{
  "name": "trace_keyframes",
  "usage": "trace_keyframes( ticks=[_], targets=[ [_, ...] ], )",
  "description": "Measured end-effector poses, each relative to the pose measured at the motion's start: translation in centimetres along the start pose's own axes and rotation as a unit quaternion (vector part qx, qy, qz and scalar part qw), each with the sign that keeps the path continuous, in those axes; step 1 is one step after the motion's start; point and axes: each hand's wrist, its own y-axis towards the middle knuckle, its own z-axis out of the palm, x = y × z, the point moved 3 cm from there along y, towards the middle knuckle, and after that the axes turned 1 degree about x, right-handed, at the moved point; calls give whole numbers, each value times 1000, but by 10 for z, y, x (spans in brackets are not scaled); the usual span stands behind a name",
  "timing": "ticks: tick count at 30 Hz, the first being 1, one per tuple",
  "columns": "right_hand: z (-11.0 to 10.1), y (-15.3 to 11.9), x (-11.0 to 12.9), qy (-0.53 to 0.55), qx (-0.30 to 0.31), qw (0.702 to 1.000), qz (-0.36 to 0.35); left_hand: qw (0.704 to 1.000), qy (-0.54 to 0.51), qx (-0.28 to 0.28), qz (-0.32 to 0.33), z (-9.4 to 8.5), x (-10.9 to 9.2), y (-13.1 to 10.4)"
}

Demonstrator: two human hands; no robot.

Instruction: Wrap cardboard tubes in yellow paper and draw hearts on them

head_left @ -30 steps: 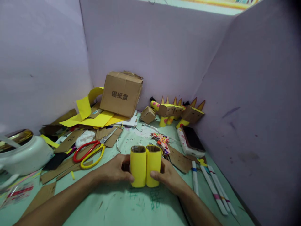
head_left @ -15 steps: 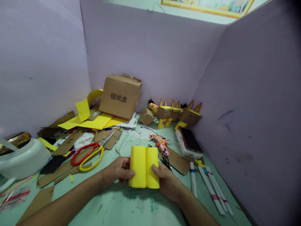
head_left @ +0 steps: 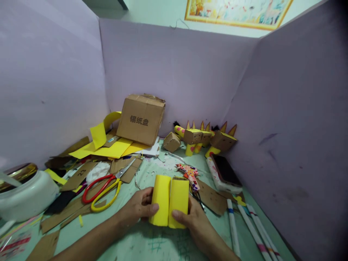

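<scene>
Two yellow paper-covered tubes stand side by side in front of me. My left hand [head_left: 137, 208] is closed around the left yellow tube [head_left: 161, 197], its thumb on the near face. My right hand [head_left: 198, 221] grips the right yellow tube [head_left: 179, 197], thumb low on the front and the other fingers behind it. Brown cardboard shows at the top end of the right tube. Scissors [head_left: 117, 177] with one red and one yellow handle lie left of my hands. Just beyond the tubes is a tool with a patterned, colourful handle [head_left: 189, 172].
A cardboard box [head_left: 141, 117] leans at the back beside yellow paper sheets [head_left: 107, 148]. Horned cardboard animal figures [head_left: 193, 136] stand at the back right. A phone [head_left: 223, 167] and several white markers [head_left: 254, 226] lie at right. A white pot [head_left: 29, 195] sits far left among cardboard scraps.
The right tube has turned, so its cardboard end now shows at the top. Both hands sit slightly lower and further right in view, and the camera has tilted upward.
</scene>
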Motion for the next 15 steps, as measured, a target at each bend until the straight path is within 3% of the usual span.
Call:
trace_keyframes(
  ticks=[5, 10, 15],
  targets=[
    [4, -1, 0, 25, -6, 1000, 7, 1000, -14, -11, 2, 1, -3, -1],
    [4, 0, 6, 51, -65, 996, -28, 999, -34, -17, 18, 1, -9, -1],
    [14, -2, 17, 142, 21, 990, -7, 998, -64, -3, 31, 3, -9, 1]
  ],
)
